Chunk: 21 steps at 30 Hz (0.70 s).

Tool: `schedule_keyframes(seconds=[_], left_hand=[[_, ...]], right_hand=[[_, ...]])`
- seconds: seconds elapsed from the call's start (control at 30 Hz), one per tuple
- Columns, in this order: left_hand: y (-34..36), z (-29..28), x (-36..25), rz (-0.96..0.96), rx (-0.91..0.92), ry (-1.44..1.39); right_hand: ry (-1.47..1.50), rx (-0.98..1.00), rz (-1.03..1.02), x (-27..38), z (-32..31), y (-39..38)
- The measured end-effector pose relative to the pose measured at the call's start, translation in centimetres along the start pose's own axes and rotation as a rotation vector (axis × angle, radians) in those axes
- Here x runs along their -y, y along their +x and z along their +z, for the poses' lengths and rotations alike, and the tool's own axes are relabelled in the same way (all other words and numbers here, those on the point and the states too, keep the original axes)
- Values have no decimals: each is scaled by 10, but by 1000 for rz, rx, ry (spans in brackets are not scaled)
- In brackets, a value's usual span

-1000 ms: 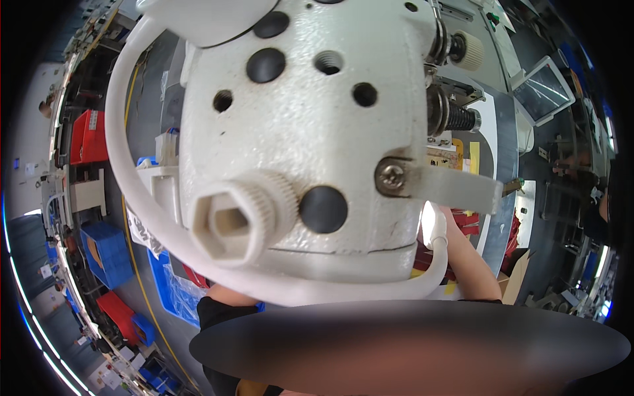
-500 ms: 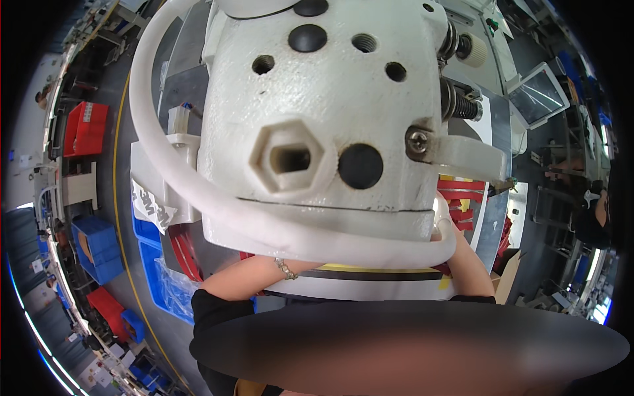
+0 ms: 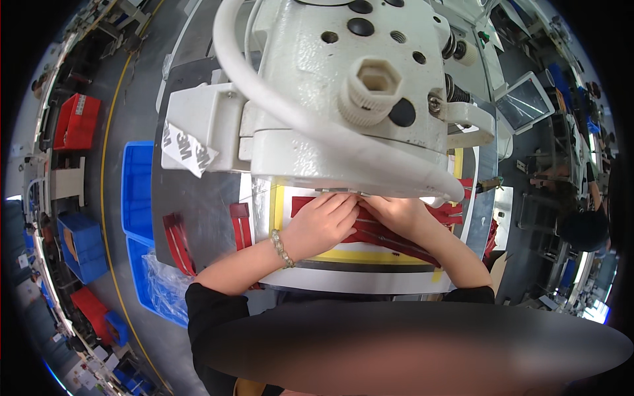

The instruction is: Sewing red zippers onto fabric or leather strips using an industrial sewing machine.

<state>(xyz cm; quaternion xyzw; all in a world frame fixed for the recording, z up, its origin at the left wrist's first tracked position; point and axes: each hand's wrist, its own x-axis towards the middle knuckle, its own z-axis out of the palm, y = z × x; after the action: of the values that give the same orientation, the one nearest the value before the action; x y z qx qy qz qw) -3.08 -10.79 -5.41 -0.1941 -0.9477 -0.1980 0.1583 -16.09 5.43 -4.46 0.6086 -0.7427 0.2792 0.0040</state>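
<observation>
Under the front edge of a white sewing machine (image 3: pixel 310 155), both hands meet at the red zipper strips (image 3: pixel 386 237). My left hand (image 3: pixel 327 221), with a beaded bracelet at its wrist, has its fingers bent and together over the red cloth. Close by, my right hand (image 3: pixel 396 214) pinches with thumb and finger at the same red strip. The machine head partly hides the fingertips. A shorter red zipper piece (image 3: pixel 241 228) lies left of my left hand, and another red zipper (image 3: pixel 177 244) rests farther left on the dark tabletop.
A thick white tube (image 3: pixel 330 125) bends around the machine's front. Blue bins (image 3: pixel 137 188), one with clear plastic, stand left of the table. Yellow tape (image 3: pixel 337 255) edges the white work plate. A screen (image 3: pixel 525 102) stands at the right, and an opened carton (image 3: pixel 500 274) at lower right.
The view has shifted, so the machine appears higher and farther away. My hands, mostly hidden behind it before, now show together at the red strips.
</observation>
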Motion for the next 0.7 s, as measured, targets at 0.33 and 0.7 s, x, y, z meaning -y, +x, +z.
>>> schedule_keyframes(seconds=[0.33,0.7], left_hand=[[-8,-21,37,-189,-43,20],[-15,-17,54,-18,30,214]], right_hand=[[43,12,-1,5,-2,0],[16,-21,15,3,3,-3]])
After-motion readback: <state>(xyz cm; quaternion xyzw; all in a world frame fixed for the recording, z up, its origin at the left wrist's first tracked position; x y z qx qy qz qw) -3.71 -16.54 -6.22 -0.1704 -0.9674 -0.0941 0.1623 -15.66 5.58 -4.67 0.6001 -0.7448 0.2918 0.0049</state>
